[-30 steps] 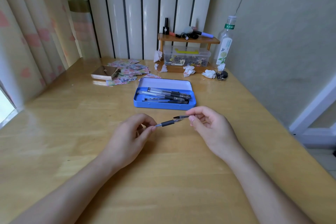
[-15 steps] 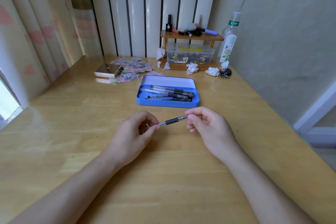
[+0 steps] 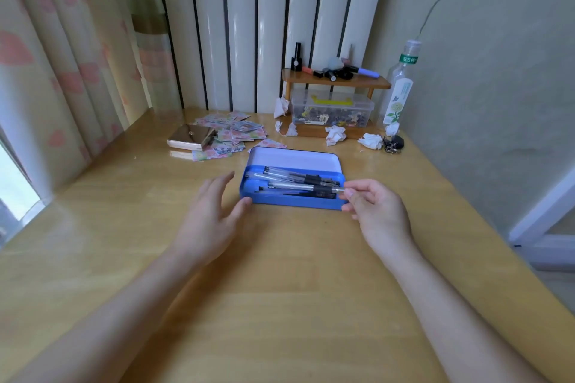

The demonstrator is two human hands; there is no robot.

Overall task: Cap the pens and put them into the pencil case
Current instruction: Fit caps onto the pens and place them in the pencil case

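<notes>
Now the right hand (image 3: 378,214) fingers pinch a pen (image 3: 298,187) lying left-right over the pencil case (image 3: 292,203); left hand (image 3: 208,214) fingers spread.

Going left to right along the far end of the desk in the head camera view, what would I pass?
Gold box → scattered patterned papers → clear plastic storage box → crumpled tissue → keys, with a tall clear bottle behind them.

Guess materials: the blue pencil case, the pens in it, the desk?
Pencil case: looks like painted tin, from its thin rigid walls, rounded corners and pale glossy lid interior; hard plastic is possible. Pens: clear plastic barrels, see-through, with black, likely rubber, grips. Desk: light wood or wood-look laminate, with plank seams and a glossy, reflective finish.
</notes>
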